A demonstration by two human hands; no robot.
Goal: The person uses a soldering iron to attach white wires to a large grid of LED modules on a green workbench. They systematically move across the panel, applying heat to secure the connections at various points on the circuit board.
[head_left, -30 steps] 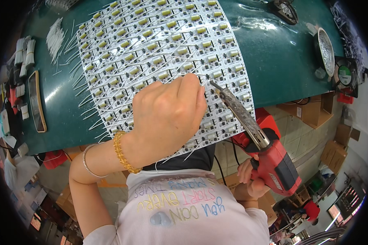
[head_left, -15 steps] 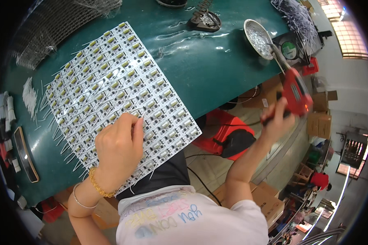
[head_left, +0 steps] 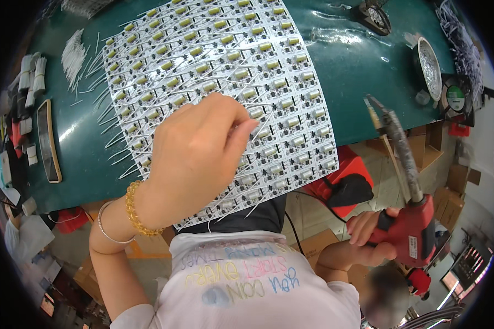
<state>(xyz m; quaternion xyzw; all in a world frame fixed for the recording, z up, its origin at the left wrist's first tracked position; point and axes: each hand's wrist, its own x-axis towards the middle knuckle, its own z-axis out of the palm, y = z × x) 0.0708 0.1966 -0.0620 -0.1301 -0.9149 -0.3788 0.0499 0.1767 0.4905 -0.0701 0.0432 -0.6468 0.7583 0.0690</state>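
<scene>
A panel of many small circuit boards (head_left: 307, 129) lies at the table's near edge, with rows of yellowish parts and thin white wires (head_left: 113, 141) sticking out along its left side. Over its middle my left hand (head_left: 200, 145) is closed, thumb pressed against the bent index finger. What its fingertips pinch is hidden, though white wires run close by. To the right of the panel, my right hand (head_left: 370, 236) grips a red soldering gun (head_left: 417, 233) by its handle. Its long barrel points up and away, with the tip clear of the panel.
A metal dish (head_left: 430, 68) and a solder spool (head_left: 454, 97) sit at the table's right end. Far back is an iron stand (head_left: 374, 16). Loose white wires (head_left: 74, 57) and a phone (head_left: 49, 141) lie at left. Below the table stands a red stool (head_left: 346, 186).
My right hand has brought the soldering gun away from the metal dish, back toward me. The view has shifted, so the panel appears larger and farther right. My left hand stays closed over it.
</scene>
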